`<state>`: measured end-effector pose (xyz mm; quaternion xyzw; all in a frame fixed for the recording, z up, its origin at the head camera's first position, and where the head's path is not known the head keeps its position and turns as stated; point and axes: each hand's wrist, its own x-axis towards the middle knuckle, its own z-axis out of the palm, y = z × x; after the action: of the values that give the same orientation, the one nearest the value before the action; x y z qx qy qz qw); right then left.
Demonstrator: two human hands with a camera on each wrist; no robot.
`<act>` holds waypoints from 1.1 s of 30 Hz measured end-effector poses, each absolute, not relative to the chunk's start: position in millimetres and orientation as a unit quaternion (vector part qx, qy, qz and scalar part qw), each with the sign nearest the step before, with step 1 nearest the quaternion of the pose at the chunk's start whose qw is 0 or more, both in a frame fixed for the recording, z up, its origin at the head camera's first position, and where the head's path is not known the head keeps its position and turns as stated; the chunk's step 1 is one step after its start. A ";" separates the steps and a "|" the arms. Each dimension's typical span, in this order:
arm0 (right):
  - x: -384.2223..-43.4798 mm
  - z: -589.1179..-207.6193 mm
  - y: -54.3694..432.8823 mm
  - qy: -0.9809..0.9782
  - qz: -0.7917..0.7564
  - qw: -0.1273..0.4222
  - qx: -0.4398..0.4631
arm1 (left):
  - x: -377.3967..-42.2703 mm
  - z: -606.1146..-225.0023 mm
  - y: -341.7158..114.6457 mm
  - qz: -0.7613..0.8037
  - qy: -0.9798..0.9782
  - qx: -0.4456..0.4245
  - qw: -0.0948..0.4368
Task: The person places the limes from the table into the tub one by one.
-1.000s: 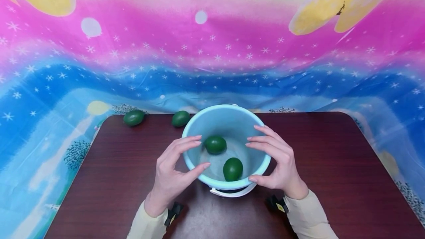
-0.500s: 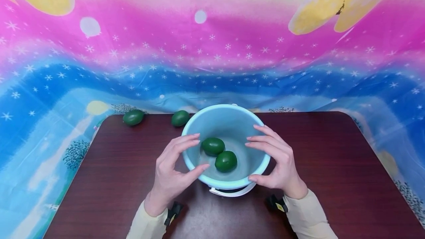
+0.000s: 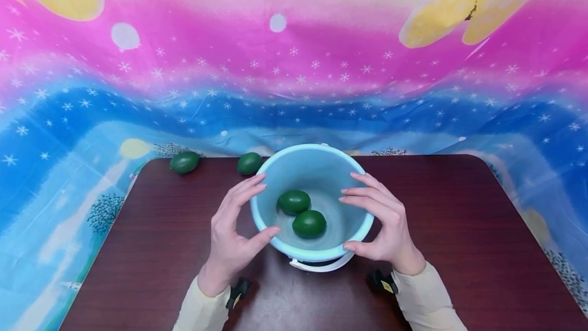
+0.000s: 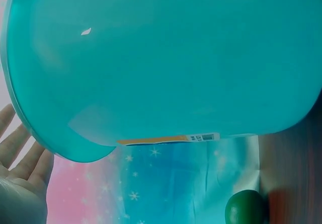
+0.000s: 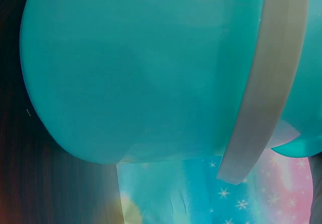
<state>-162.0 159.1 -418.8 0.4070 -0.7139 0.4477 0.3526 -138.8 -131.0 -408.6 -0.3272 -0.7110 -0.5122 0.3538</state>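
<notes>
From where I stood, a light blue bucket [image 3: 317, 172] sat upright in the middle of the dark red-brown table [image 3: 459, 218], with the person's two hands on either side of its mouth. The left hand [image 3: 227, 233] was open, fingers spread and gently bent, their tips at the rim [image 3: 314, 256] on that side, thumb reaching to the near part of it. The right hand [image 3: 390, 225] was open too, fingers extending over the mouth and thumb at the near rim; how firmly either one touched, I couldn't tell. Down on the bucket's floor lay two dark green fruits, an upper one [image 3: 294, 202] and a lower one [image 3: 309, 224], touching or nearly so. Another fruit [image 3: 250, 164] rested on the table just beside the bucket, and a farther fruit [image 3: 185, 162] lay near the back left corner. A white handle [image 3: 321, 268] hung along the bucket's near side. Behind everything stretched a pink and blue cloth [image 3: 294, 75] dotted with snowflakes.
</notes>
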 end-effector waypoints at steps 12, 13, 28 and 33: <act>-161.9 -417.6 158.8 -0.714 0.449 0.349 0.408 | -144.7 -408.0 -146.1 -0.510 -0.722 -0.298 0.361; -161.6 -417.4 158.6 -0.714 0.449 0.349 0.408 | -145.5 -408.0 -148.2 -0.510 -0.723 -0.294 0.362; -161.0 -418.4 158.8 -0.714 0.451 0.347 0.407 | -152.4 -385.8 -159.0 -0.488 -0.749 -0.252 0.371; -160.3 -417.2 159.2 -0.712 0.453 0.347 0.409 | -149.5 -374.0 -159.1 -0.459 -0.773 -0.240 0.366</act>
<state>-160.3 159.2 -417.2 0.4090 -0.7124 0.4525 0.3471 -149.5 -159.1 -374.0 -0.2397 -0.7734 -0.4587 0.3660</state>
